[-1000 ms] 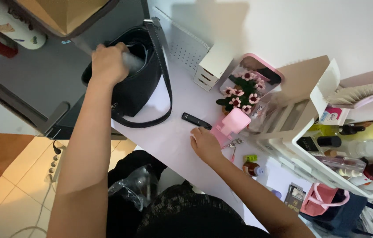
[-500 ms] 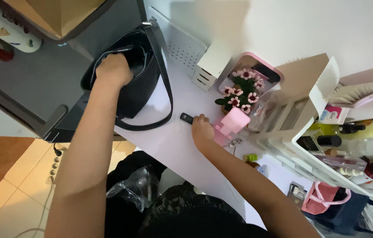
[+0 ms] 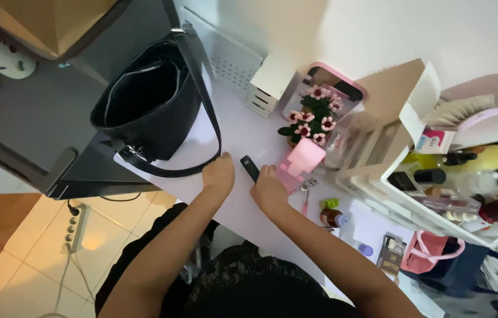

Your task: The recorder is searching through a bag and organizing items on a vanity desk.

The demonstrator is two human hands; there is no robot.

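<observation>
Head view, looking down on a white desk (image 3: 234, 126). Black bag (image 3: 149, 109) standing open at the far left edge, mouth gaping, inside too dark to read, strap (image 3: 204, 132) looping out over the desk toward the hands. White rack (image 3: 405, 194) sitting at the right, crowded with bottles and tubes; a brush (image 3: 461, 112) lying on top of it. Small white drawer box (image 3: 266, 85) standing far, against the wall, drawers closed.

Left hand (image 3: 218, 175) resting near the desk's near edge, fingers curled loosely, holding nothing, fingertips just touching the strap. Right hand (image 3: 269, 189) lying just right of it, fingertips pinching the near end of a slim black bar (image 3: 250, 168), the bar lying tilted on the desk between the two hands. Both forearms reaching up from the bottom.

Pink stand (image 3: 300, 162) standing just right of the right hand, touching or nearly touching the fingers. Pot of pink flowers (image 3: 313, 121) standing beyond it, in front of a pink-framed mirror (image 3: 337, 82). Small brown bottle (image 3: 331, 218) lying right of the right forearm. Power strip (image 3: 77, 227) lying on the tiled floor at the left.
</observation>
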